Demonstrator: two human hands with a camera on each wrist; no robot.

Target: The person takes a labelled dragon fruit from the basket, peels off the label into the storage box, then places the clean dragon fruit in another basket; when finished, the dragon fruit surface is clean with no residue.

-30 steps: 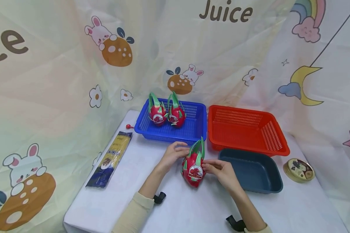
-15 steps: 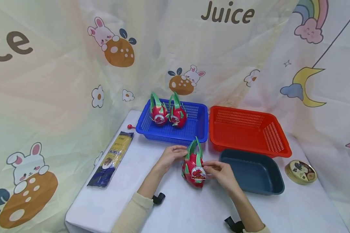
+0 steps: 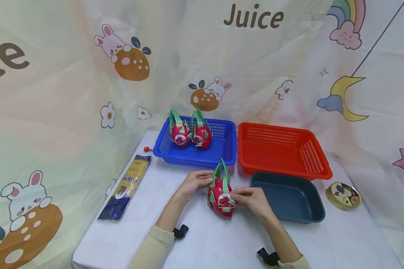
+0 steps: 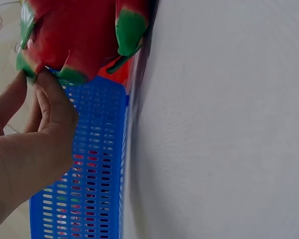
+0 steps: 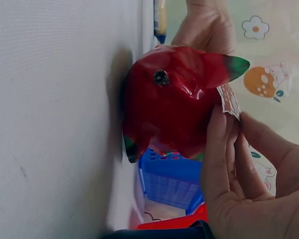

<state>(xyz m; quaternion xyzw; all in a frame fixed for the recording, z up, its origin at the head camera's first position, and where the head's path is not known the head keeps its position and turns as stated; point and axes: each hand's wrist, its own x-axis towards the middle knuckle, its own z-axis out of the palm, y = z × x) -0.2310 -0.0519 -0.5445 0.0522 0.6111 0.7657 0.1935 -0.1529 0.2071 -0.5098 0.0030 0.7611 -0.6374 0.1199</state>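
A red dragon fruit [image 3: 217,189] with green scales and long green leaves at its top lies on the white table, between both hands. It bears a round label [image 3: 226,201] on its front. My left hand [image 3: 194,183] is at its upper left side; in the left wrist view, thumb and index fingertips [image 4: 44,75] pinch a green scale tip. My right hand [image 3: 254,201] is on the other side, pinching the label's edge [image 5: 230,101] between thumb and fingers in the right wrist view. The fruit's dark-spotted end [image 5: 161,77] faces that camera.
Behind the hands stands a blue basket [image 3: 224,149] holding two more dragon fruits [image 3: 190,135]. A red basket [image 3: 272,149], a dark teal tub [image 3: 287,201] and a round gold tin [image 3: 344,196] are on the right. A noodle packet [image 3: 126,186] and a small red-tipped item [image 3: 146,149] lie left.
The dragon fruit has turned slightly, its top leaves swinging left. My right fingertips have shifted a little left, onto the label's edge. The left hand stays at the fruit's upper side.
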